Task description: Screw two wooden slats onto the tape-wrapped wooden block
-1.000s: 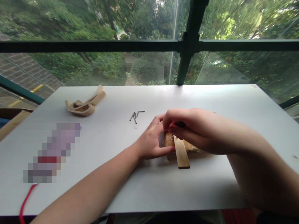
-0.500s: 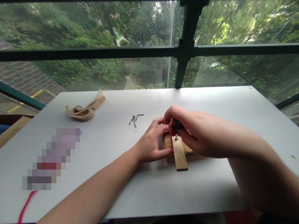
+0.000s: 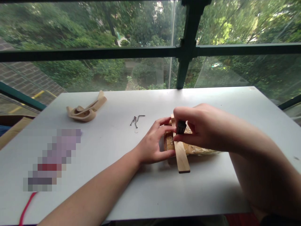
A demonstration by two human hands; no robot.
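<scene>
A light wooden strip (image 3: pixel 182 158) lies across a brown wooden block (image 3: pixel 194 149), its near end jutting past the block's front edge. Shiny clear wrap shows along the block's front, and small metallic spots dot its top. My left hand (image 3: pixel 154 142) grips the block's left end, thumb in front and fingers behind by the strip. Over the strip, my right hand (image 3: pixel 202 128) is closed round the black handle of a screwdriver (image 3: pixel 181 126). Its tip is hidden under the hand.
Several loose screws (image 3: pixel 136 121) lie on the white table (image 3: pixel 131 194) left of the block. Curved wooden pieces (image 3: pixel 86 111) rest at the back left. A blurred purple item (image 3: pixel 56 153) and a red cord (image 3: pixel 26 205) lie at left. Windows border the far edge.
My right hand has shifted slightly right and turned on the screwdriver handle, uncovering more of the strip's far end and the block. My left hand has stayed in place.
</scene>
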